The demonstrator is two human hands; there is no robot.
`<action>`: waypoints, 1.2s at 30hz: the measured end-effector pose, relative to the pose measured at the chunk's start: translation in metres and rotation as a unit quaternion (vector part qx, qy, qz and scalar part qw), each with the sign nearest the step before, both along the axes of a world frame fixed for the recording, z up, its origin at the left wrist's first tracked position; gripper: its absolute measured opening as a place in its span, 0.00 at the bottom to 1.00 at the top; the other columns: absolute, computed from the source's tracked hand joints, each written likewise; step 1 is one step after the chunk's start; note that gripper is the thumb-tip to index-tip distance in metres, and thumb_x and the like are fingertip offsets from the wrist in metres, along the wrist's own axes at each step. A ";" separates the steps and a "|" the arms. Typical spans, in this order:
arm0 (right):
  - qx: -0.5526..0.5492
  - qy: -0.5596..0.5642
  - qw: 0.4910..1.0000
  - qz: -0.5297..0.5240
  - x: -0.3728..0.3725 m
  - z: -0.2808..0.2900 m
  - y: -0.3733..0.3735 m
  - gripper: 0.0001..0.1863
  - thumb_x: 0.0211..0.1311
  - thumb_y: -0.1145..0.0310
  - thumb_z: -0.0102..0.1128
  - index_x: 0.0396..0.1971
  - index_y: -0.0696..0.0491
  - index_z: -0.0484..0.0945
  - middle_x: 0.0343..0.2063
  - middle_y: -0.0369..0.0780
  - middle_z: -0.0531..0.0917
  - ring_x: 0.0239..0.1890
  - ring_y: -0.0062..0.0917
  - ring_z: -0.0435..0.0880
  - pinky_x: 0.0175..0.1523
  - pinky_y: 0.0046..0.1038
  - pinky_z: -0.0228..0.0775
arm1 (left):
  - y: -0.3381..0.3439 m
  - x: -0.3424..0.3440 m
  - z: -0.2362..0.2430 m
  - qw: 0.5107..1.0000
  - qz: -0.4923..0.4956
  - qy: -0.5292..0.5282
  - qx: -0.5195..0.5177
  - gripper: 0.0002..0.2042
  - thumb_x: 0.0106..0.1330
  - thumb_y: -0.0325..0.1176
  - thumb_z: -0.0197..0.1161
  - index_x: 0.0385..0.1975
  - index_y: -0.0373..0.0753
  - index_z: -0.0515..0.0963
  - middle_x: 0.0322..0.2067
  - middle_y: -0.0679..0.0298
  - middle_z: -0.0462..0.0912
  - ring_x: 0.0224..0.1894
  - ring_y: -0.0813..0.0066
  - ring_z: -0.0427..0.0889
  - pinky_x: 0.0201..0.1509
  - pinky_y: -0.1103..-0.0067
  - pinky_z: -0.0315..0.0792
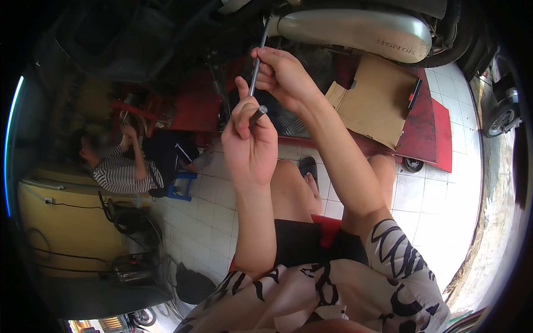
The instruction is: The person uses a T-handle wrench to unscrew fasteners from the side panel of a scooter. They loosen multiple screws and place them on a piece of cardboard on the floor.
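My left hand (pixel 250 139) is closed around the handle of a T-handle wrench (pixel 257 75). One thick round end of that handle sticks out between the fingers. From there the thin steel shaft runs up and away to the underside of a motorbike, beside its silver exhaust muffler (pixel 350 33). Farther up the shaft, my right hand (pixel 281 75) pinches it between thumb and fingers. What the wrench's far tip touches is too dark to make out.
A flattened cardboard box (pixel 375 102) lies on the red work platform (pixel 438 133) at right. To the left, a person in a striped shirt (pixel 125 173) sits on a blue stool (pixel 183 186). A small round dish (pixel 412 165) stands on the white tiled floor (pixel 427 191).
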State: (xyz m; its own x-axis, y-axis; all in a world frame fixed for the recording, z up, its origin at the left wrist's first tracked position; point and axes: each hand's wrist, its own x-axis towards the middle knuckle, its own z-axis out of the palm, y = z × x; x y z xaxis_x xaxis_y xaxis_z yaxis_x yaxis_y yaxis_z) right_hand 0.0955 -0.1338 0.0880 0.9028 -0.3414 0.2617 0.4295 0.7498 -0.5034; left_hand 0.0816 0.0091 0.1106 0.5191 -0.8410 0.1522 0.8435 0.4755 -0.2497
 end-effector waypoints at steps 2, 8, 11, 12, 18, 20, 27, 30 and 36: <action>-0.013 0.036 0.999 -0.011 -0.010 0.007 0.007 0.05 0.70 0.71 0.44 0.35 0.55 0.68 0.15 0.27 0.57 0.16 0.13 0.51 0.23 0.20 0.48 | 0.001 -0.009 0.002 0.999 -0.004 0.019 0.029 0.18 0.66 0.17 0.40 0.55 0.33 0.66 0.22 0.71 0.57 0.21 0.84 0.55 0.34 0.85 0.61; -0.111 0.066 0.992 0.013 -0.060 0.006 0.024 0.07 0.72 0.65 0.47 0.39 0.52 0.70 0.16 0.25 0.58 0.17 0.10 0.53 0.20 0.16 0.46 | 0.011 -0.045 0.004 0.997 0.027 -0.049 0.053 0.08 0.71 0.22 0.40 0.42 0.36 0.67 0.20 0.71 0.55 0.20 0.83 0.53 0.30 0.84 0.56; -0.204 0.161 0.966 0.002 -0.112 0.009 0.035 0.08 0.71 0.65 0.50 0.42 0.53 0.71 0.19 0.28 0.65 0.18 0.11 0.57 0.22 0.14 0.49 | 0.041 -0.087 0.000 0.957 0.043 -0.257 0.128 0.07 0.71 0.23 0.41 0.38 0.37 0.69 0.17 0.73 0.55 0.16 0.85 0.49 0.23 0.85 0.51; -0.237 0.191 0.953 0.006 -0.128 0.011 0.043 0.08 0.71 0.65 0.51 0.42 0.53 0.72 0.20 0.29 0.67 0.18 0.11 0.59 0.23 0.13 0.51 | 0.055 -0.092 -0.007 0.924 0.033 -0.338 0.174 0.07 0.71 0.24 0.41 0.36 0.37 0.69 0.16 0.75 0.54 0.15 0.87 0.48 0.21 0.85 0.49; -0.516 0.339 0.702 -0.356 -0.235 -0.050 0.064 0.11 0.61 0.70 0.56 0.41 0.55 0.71 0.33 0.37 0.72 0.33 0.22 0.73 0.38 0.24 0.66 | 0.093 -0.132 -0.019 0.784 -0.091 -0.550 0.274 0.09 0.70 0.26 0.42 0.30 0.36 0.72 0.13 0.77 0.55 0.13 0.91 0.48 0.16 0.86 0.42; -0.642 0.323 0.519 -0.462 -0.261 -0.062 0.075 0.14 0.53 0.73 0.59 0.41 0.56 0.71 0.37 0.40 0.72 0.40 0.29 0.74 0.45 0.31 0.67 | 0.106 -0.145 -0.013 0.786 -0.165 -0.541 0.251 0.09 0.70 0.26 0.43 0.31 0.36 0.72 0.13 0.77 0.55 0.12 0.92 0.48 0.15 0.86 0.42; -0.631 0.336 0.593 -0.371 -0.306 -0.074 0.136 0.13 0.55 0.74 0.56 0.42 0.56 0.72 0.40 0.45 0.75 0.43 0.41 0.75 0.47 0.40 0.67 | 0.147 -0.175 0.043 0.727 -0.326 -0.598 0.090 0.12 0.74 0.37 0.47 0.36 0.34 0.71 0.16 0.70 0.68 0.15 0.83 0.67 0.21 0.84 0.62; -0.599 0.297 0.600 -0.439 -0.321 -0.079 0.149 0.07 0.59 0.73 0.52 0.37 0.58 0.72 0.32 0.48 0.77 0.34 0.44 0.77 0.39 0.36 0.68 | 0.166 -0.150 0.086 0.467 -0.050 -0.872 0.140 0.17 0.72 0.42 0.52 0.42 0.31 0.76 0.26 0.60 0.80 0.28 0.74 0.82 0.34 0.81 0.74; -0.518 0.359 0.614 -0.475 -0.354 -0.118 0.137 0.07 0.61 0.71 0.53 0.35 0.58 0.73 0.27 0.47 0.77 0.31 0.43 0.76 0.38 0.32 0.67 | 0.250 -0.092 0.246 0.393 0.511 -0.727 0.236 0.22 0.75 0.43 0.40 0.56 0.33 0.70 0.47 0.55 0.80 0.47 0.64 0.82 0.47 0.78 0.73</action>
State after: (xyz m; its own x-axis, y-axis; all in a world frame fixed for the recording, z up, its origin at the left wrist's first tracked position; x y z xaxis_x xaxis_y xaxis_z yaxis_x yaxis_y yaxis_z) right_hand -0.2586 0.0028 -0.0295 0.4339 -0.7895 0.4341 -0.1853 -0.5498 -0.8145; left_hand -0.0108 0.2587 0.3569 0.2755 -0.4200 0.8647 -0.7609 0.4544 0.4631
